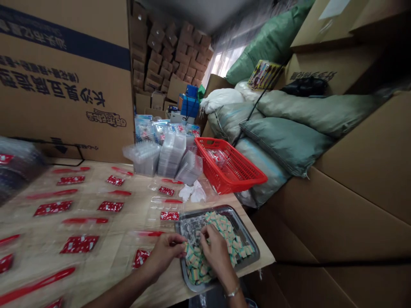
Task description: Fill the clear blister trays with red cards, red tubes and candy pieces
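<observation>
the near tray (244, 231) is glossy metal, the worktop (141, 169) matt wood, the far basket (224, 164) shiny red plastic, the left cartons (64, 98) rough cardboard.

L hand (163, 256), R hand (218, 254), both curled downward, just apart, palms down

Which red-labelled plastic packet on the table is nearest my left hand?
The clear plastic packet with a red label, just beyond your left hand and partly hidden by it; all the others lie farther away.

Daylight from the window (224, 60) leaves the room soft and dim. The cartons (359, 205) sink into shadow, the left hand (162, 256) looks fairly sharp, and the desk (128, 201) smears and bends toward the left edge.
</observation>
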`<state>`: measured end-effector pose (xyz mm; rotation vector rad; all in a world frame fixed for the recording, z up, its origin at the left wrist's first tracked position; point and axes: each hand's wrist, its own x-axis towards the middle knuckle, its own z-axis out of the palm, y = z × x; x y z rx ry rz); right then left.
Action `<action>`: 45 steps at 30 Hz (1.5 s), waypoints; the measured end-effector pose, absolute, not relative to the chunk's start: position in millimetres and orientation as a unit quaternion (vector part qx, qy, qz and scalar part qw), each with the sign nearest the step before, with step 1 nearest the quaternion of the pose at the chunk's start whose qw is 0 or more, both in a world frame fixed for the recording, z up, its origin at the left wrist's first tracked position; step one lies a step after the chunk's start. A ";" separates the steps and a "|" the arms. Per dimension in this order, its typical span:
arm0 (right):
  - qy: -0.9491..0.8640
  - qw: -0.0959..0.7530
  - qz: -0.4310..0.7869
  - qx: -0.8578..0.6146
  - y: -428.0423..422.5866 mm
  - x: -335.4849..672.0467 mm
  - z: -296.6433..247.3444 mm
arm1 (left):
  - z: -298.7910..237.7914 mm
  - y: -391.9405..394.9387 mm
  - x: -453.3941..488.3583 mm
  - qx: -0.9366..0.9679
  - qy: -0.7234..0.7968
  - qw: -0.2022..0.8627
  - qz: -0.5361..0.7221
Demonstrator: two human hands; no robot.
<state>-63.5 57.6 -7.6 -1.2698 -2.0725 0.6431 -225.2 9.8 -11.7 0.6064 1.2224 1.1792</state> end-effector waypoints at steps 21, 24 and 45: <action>-0.583 0.460 0.434 -0.510 1.5 -128.9 -14.5 | -3.2 -18.6 -241.2 0.282 0.529 0.512 0.616; -0.616 0.446 0.444 -0.474 -1.1 -135.0 -8.6 | -1.3 -28.2 -256.1 0.276 0.525 0.525 0.610; -0.800 0.229 0.389 -0.395 -21.8 -227.6 -16.0 | -18.1 -74.5 -378.5 0.614 0.675 0.265 0.311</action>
